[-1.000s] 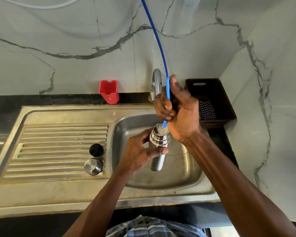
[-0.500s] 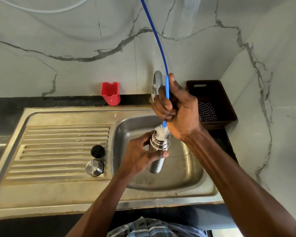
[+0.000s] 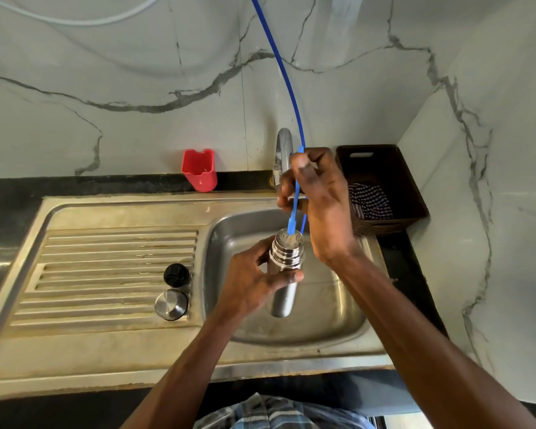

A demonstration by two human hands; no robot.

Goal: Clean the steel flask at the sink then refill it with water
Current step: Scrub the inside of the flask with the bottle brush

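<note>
My left hand [image 3: 254, 280] grips the steel flask [image 3: 283, 274] around its upper body, holding it tilted over the sink basin [image 3: 229, 243], mouth up. My right hand [image 3: 319, 205] is closed on the blue handle of a bottle brush [image 3: 294, 212]. The brush's white bristles sit inside the flask's mouth. The steel tap [image 3: 283, 153] rises just behind my right hand, partly hidden by it. On the draining board lie the flask's black stopper [image 3: 176, 274] and its steel cap [image 3: 171, 304].
A blue hose [image 3: 279, 63] curves down the marble wall to the tap. A red plastic holder [image 3: 199, 170] stands at the back of the sink. A dark basket [image 3: 384, 187] with a checked cloth sits on the right. The ribbed draining board [image 3: 106, 267] lies left.
The brush rose half a second ago so its bristles stood above the flask's mouth; now it is pushed back down inside. My right hand turned its grip on the handle.
</note>
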